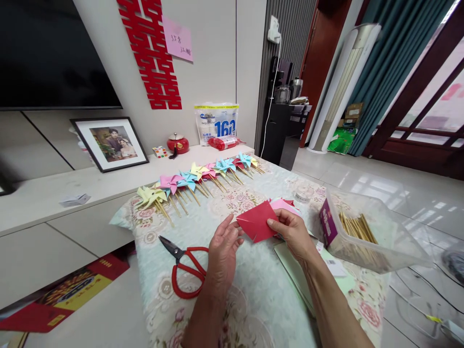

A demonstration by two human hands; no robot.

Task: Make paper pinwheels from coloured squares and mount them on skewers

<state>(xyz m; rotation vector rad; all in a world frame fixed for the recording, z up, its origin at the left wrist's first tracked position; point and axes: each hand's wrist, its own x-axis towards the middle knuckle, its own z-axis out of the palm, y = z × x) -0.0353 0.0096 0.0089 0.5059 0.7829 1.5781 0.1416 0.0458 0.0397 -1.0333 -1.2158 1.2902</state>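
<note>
Both hands, left hand (223,249), right hand (293,232), pinching red paper (257,222)

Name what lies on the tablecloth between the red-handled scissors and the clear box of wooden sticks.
In the head view, both hands lie between the scissors and the box of sticks: left hand, right hand, together holding folded red paper.

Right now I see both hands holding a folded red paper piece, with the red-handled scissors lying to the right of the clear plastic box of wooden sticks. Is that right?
Not quite. The head view shows the red-handled scissors lying on the floral tablecloth beside the left hand, far from the clear plastic box of wooden sticks. The rest holds: left and right hand hold the folded red paper piece.
</note>
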